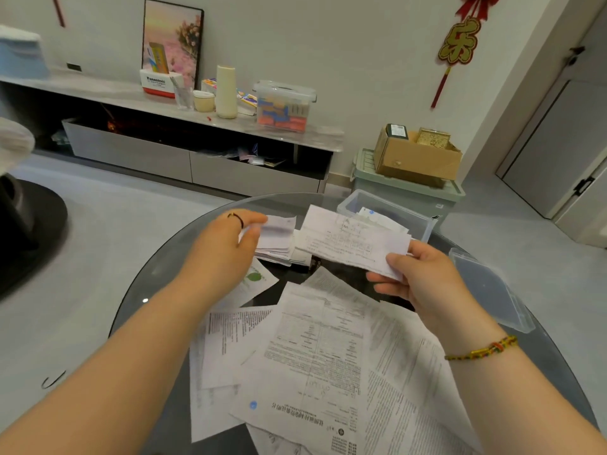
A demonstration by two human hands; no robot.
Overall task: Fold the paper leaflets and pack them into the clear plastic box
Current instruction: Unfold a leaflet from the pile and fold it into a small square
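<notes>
Your right hand (417, 274) pinches a creased leaflet (351, 239) by its corner. Your left hand (230, 239) grips a folded leaflet (279, 229), with the clear box (353, 200) beyond your right hand.

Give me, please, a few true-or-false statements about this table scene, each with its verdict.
1. The right hand holds a folded leaflet. True.
2. The clear plastic box has its lid on. False: the box is open, and the lid lies on the table to the right.
3. The left hand grips a stack of folded leaflets. True.
4. The unfolded sheets lie on the floor. False: they are spread on the table, near the person.
</notes>
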